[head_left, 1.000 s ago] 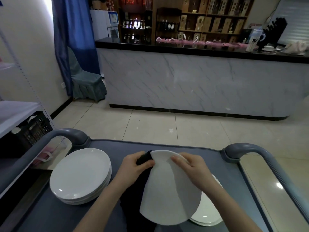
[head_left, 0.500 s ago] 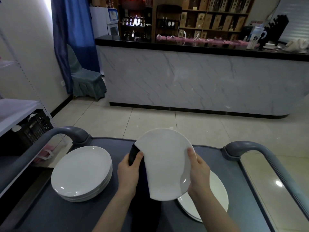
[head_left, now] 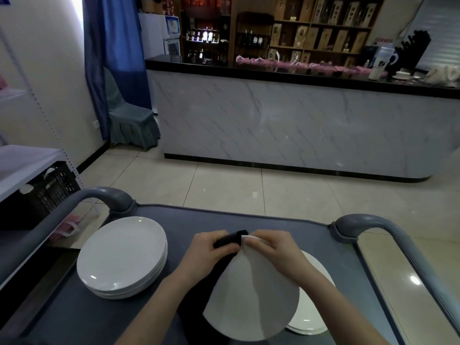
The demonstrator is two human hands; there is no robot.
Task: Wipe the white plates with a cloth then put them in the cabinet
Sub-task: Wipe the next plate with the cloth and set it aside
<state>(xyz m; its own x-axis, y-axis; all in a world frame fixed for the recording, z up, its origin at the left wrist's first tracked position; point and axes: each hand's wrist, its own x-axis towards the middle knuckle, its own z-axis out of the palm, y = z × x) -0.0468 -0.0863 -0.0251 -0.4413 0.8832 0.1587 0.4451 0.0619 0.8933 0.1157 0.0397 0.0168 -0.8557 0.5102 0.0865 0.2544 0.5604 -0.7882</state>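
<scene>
I hold one white plate [head_left: 254, 297] tilted over the grey cart top [head_left: 204, 220]. My right hand [head_left: 272, 247] grips its far rim. My left hand [head_left: 209, 252] grips a black cloth [head_left: 230, 239] pressed against the plate's left edge; the cloth hangs down under the plate. A stack of white plates [head_left: 122, 255] sits on the cart's left side. More white plates [head_left: 313, 302] lie on the right, partly hidden under the held plate.
Curved grey cart handles rise at the left [head_left: 104, 197] and right [head_left: 368, 225]. A black crate [head_left: 47, 192] and a white shelf stand to the left. A marble-fronted bar counter [head_left: 286, 125] crosses the room ahead, with tiled floor between.
The plate was raised upright half a second ago and has tipped back down toward me. Both hands have come together at its far rim, and the cloth is bunched there.
</scene>
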